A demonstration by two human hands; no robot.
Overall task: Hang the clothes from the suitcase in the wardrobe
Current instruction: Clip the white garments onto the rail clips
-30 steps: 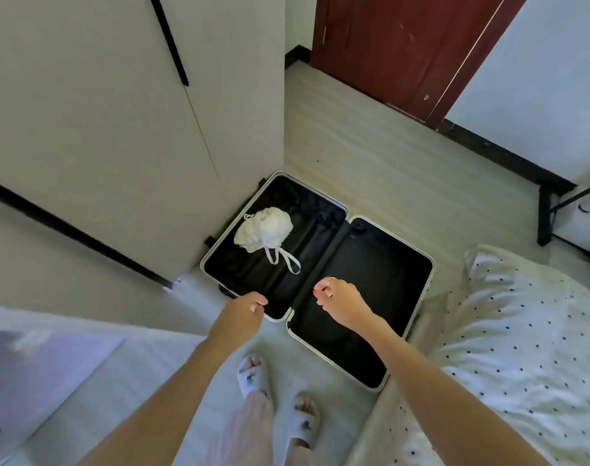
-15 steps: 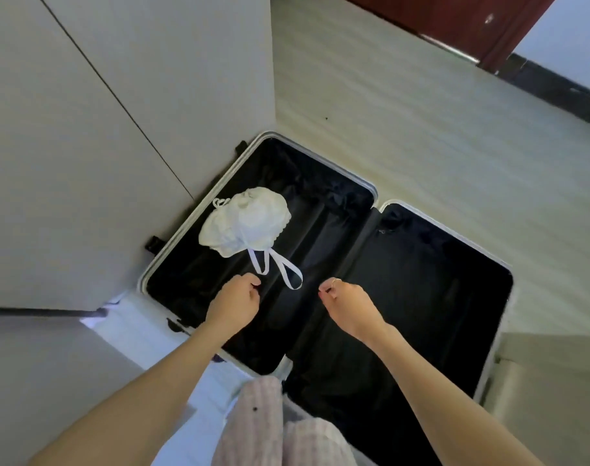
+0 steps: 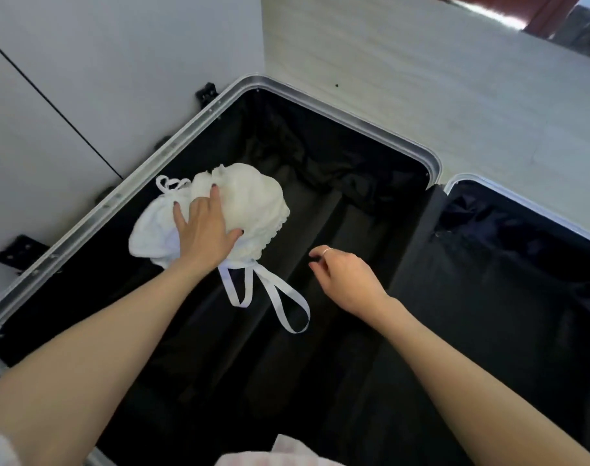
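While the left hand [image 3: 204, 230] lies flat on the garment [image 3: 250, 203] in the suitcase [image 3: 172, 146], ungripped, its straps [image 3: 280, 297] may snag; right hand [image 3: 344, 274] hovers loose, empty.

Two bare arms reach forward and down from the bottom of the picture. The left hand [image 3: 204, 230] lies palm down with its fingers spread out and mostly straight. The thumb sticks out to the right side. The nails are painted a dark colour. The left arm is stretched long and straight. The right hand [image 3: 345, 277] hangs in the air a little lower and to the right, apart from the left hand. Its fingers are bent loosely and it grips nothing. A thin ring sits on one finger.
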